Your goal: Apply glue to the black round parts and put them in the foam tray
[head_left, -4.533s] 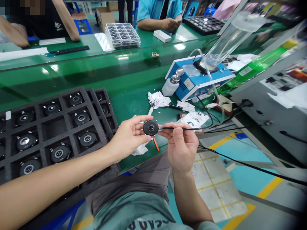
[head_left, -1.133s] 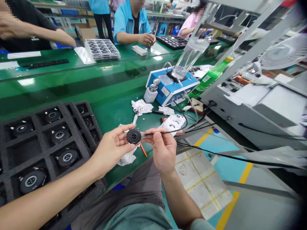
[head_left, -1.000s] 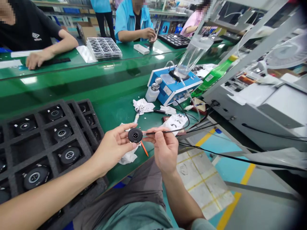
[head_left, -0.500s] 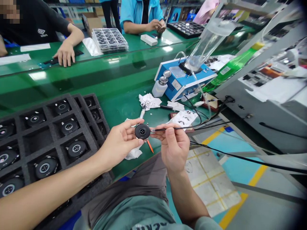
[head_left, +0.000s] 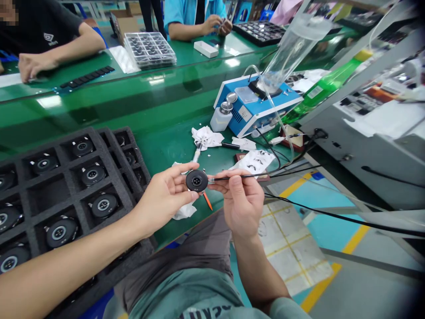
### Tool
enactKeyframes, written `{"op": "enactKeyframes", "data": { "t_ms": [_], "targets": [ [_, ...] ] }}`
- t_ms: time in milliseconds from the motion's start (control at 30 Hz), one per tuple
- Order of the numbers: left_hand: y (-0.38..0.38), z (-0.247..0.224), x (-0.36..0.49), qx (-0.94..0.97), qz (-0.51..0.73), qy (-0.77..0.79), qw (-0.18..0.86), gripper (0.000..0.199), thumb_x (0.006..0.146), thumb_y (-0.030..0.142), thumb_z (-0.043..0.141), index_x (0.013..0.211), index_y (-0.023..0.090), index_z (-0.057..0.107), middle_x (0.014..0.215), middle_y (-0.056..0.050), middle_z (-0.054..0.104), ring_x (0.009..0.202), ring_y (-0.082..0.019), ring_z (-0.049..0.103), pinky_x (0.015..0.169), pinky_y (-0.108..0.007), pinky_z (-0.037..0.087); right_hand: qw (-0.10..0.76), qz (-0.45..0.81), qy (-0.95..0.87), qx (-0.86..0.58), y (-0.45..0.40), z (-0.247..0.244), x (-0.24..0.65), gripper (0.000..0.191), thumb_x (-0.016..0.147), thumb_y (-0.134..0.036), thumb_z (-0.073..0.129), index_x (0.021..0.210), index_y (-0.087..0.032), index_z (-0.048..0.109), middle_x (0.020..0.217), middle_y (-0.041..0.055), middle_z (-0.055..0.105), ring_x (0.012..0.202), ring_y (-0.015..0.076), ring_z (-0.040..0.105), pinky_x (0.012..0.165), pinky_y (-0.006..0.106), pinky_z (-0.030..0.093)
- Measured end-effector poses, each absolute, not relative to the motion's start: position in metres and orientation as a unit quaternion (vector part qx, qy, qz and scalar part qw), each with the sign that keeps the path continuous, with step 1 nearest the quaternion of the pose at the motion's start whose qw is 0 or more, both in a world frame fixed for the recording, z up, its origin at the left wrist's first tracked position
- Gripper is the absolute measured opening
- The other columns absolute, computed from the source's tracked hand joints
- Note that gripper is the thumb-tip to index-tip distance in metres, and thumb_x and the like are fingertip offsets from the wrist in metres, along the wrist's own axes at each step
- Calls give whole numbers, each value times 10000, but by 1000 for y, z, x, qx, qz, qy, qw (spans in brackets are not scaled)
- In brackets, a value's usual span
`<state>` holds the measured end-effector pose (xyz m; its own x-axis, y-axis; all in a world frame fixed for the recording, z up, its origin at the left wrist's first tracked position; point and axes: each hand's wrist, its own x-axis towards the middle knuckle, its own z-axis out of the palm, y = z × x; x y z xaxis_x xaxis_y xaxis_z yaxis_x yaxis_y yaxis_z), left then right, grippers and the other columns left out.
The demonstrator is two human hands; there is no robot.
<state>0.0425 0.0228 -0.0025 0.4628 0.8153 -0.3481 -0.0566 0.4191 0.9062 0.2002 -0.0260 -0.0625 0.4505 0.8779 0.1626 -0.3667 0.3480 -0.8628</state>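
L hand (head_left: 166,195) pinches round blk device (head_left: 197,180) by rim, fingers half-curled; R hand (head_left: 244,199) grips thin blk tube (head_left: 222,178), tip at device's edge, both near green table's (head_left: 159,144) front edge.

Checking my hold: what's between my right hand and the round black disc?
In the head view, the pale tip of a slim black pen-like tool in your right hand points at the disc; contact is unclear.

passage: green bench (head_left: 162,137) between foam trays (head_left: 72,179) and tissue (head_left: 212,138) | blocking right: black cable (head_left: 222,178), blue machine (head_left: 237,119)
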Motion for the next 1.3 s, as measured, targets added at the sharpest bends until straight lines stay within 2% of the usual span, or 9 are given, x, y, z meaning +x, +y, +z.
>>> {"op": "enactKeyframes", "data": {
  "t_ms": [300, 633, 1100, 1300],
  "targets": [
    [23, -3, 42, 445, 299, 421, 732, 647, 716, 83, 845, 1324, 173, 642, 1140, -71, 805, 959, -169, 764, 899, -284, 583, 759, 411, -320, -391, -27, -61, 199, 120, 980, -311, 648, 955, -216, 717, 918, 12, 769, 819, 169, 784, 753, 324, 687],
    [23, -2, 43, 452, 301, 422, 726, 651, 707, 90, 847, 1323, 172, 653, 1194, -106, 786, 982, -218, 768, 920, -349, 591, 748, 411, -323, -408, -28, -60, 200, 119, 978, -326, 646, 957, -222, 701, 926, 17, 762, 832, 172, 779, 775, 345, 688],
    [23, 0, 43, 468, 298, 432, 711, 679, 658, 95, 873, 1307, 172, 690, 1094, -83, 806, 899, -205, 768, 834, -321, 603, 741, 404, -334, -421, -30, -61, 202, 109, 968, -329, 650, 942, -235, 698, 945, 26, 750, 863, 189, 770, 787, 370, 680],
    [22, 0, 41, 473, 297, 435, 707, 680, 652, 112, 885, 1303, 181, 703, 1060, -78, 809, 912, -221, 768, 843, -339, 610, 742, 405, -337, -413, -31, -61, 202, 96, 967, -314, 650, 941, -239, 704, 951, 23, 749, 874, 195, 772, 768, 366, 684]
  ]
}}
